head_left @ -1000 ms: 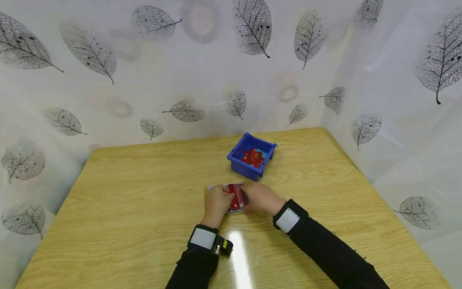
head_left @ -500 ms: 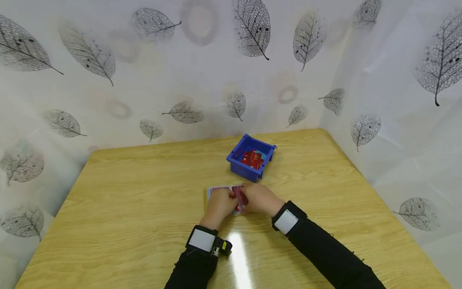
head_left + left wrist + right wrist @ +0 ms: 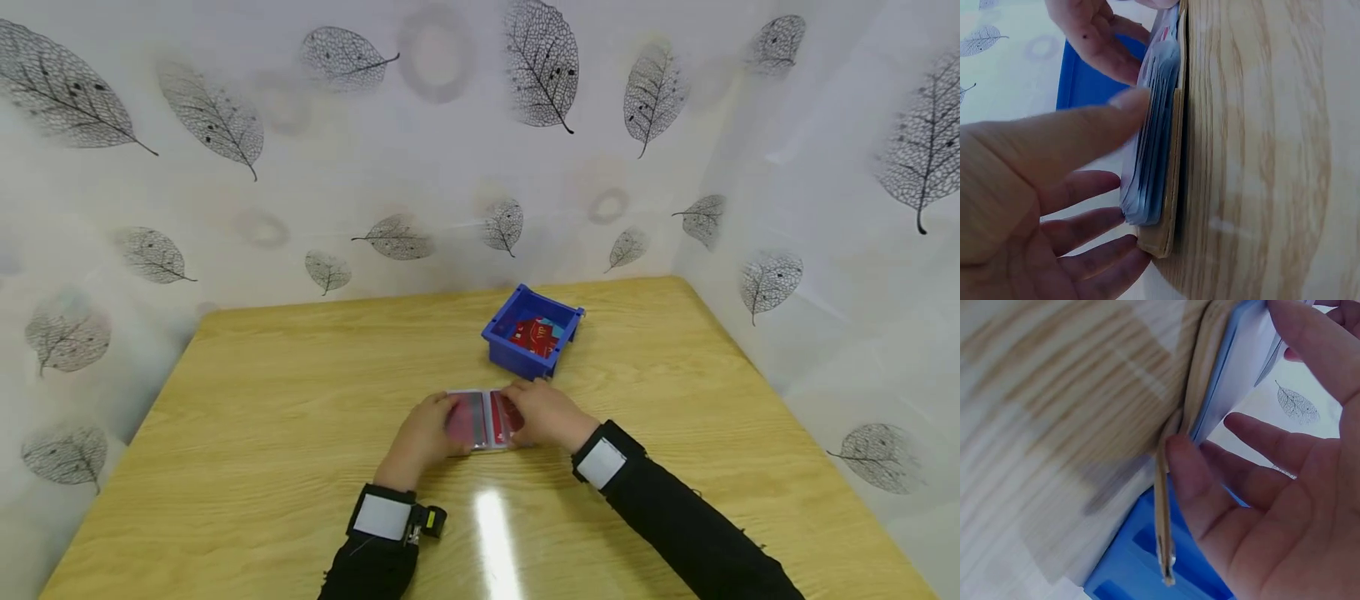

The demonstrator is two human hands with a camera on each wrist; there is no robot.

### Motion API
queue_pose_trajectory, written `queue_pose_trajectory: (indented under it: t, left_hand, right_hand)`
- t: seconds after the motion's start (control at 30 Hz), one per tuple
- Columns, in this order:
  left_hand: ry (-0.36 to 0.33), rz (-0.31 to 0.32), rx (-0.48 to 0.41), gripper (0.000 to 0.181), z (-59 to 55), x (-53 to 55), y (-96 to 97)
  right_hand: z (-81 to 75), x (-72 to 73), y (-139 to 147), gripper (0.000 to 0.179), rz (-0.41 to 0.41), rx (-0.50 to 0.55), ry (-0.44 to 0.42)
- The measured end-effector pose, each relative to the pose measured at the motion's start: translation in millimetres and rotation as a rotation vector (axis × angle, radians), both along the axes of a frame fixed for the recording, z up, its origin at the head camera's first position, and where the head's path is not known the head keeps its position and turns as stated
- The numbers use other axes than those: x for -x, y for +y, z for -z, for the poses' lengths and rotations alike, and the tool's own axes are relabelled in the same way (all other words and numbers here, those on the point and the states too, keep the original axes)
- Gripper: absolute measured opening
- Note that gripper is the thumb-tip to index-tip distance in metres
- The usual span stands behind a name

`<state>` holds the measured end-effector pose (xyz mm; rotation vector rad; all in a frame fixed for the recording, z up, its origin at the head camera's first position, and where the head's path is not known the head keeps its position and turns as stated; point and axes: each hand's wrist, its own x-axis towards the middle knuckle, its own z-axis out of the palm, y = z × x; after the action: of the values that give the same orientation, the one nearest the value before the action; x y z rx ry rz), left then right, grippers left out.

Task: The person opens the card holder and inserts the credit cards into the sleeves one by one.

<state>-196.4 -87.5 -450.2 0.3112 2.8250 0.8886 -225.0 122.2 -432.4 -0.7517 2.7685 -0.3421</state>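
Observation:
A card holder (image 3: 480,419) with clear sleeves lies opened out on the wooden table, a dark red card showing in its right side. My left hand (image 3: 422,433) is at its left end. In the left wrist view the left thumb is blurred beside the stacked sleeves (image 3: 1157,144), and the spread fingers reach the edge of the tan cover (image 3: 1163,244). My right hand (image 3: 551,414) holds the right end, its thumb on the sleeves and its other fingers along the cover. A narrow tan strap (image 3: 1163,512) sticks out past those fingers.
Just behind the holder stands a blue plastic bin (image 3: 517,356) with red and light blue cards (image 3: 536,335) inside. The wood-grain table (image 3: 300,400) meets a leaf-patterned sheet (image 3: 420,167) at the back and sides.
My left hand has moved from the middle of the holder to its left end, and a clear sleeve now lies over to the left. My right hand stays at the right end.

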Motion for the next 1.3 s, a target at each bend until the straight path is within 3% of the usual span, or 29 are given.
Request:
queue_pose_trajectory:
  t: [0.23,0.33,0.5,0.6,0.7,0.73,0.8,0.93,1.07,1.2,1.3]
  left_hand:
    - [0.036,-0.027,0.042,0.079,3.3,-3.1,1.7]
    - [0.034,-0.022,0.05,0.078,2.1,-2.6,3.1]
    - [0.035,-0.016,0.064,0.077,2.9,-2.7,4.9]
    - [0.036,-0.017,0.068,0.076,2.3,-4.1,4.3]
    - [0.041,-0.014,0.042,0.076,1.7,-4.3,3.3]
    - [0.041,-0.009,0.026,0.075,1.6,-4.1,2.8]
    - [0.028,-0.004,-0.029,0.074,1.6,-3.4,1.0]
    - [-0.042,-0.018,-0.14,0.072,1.9,-0.5,-4.8]
    - [-0.125,-0.072,-0.225,0.065,0.8,1.1,-10.4]
    - [-0.117,-0.07,-0.254,0.054,-0.4,0.6,-12.9]
    - [-0.058,-0.034,-0.22,0.057,0.0,-0.9,-13.2]
  right_hand:
    - [-1.6,0.9,-1.4,0.07,-0.005,0.012,-0.006]
    - [-2.6,5.7,-2.3,0.059,0.033,0.055,-0.023]
    - [-7.3,9.4,-3.3,0.047,0.141,0.354,-0.118]
    - [-8.2,8.7,-3.4,0.055,0.186,0.621,-0.283]
    - [-6.8,7.2,-3.3,0.054,0.187,0.766,-0.458]
    - [-5.8,6.5,-3.3,0.05,0.173,0.765,-0.488]
    - [-4.1,5.2,-3.9,0.041,0.107,0.688,-0.465]
    - [-1.5,2.7,-6.2,0.026,-0.047,0.486,-0.307]
    - [-3.1,1.0,-11.1,0.022,-0.146,0.376,-0.19]
    - [-3.9,-2.2,-18.5,0.02,-0.192,0.266,-0.104]
    - [-5.0,-6.4,-25.1,0.021,-0.223,0.207,-0.065]
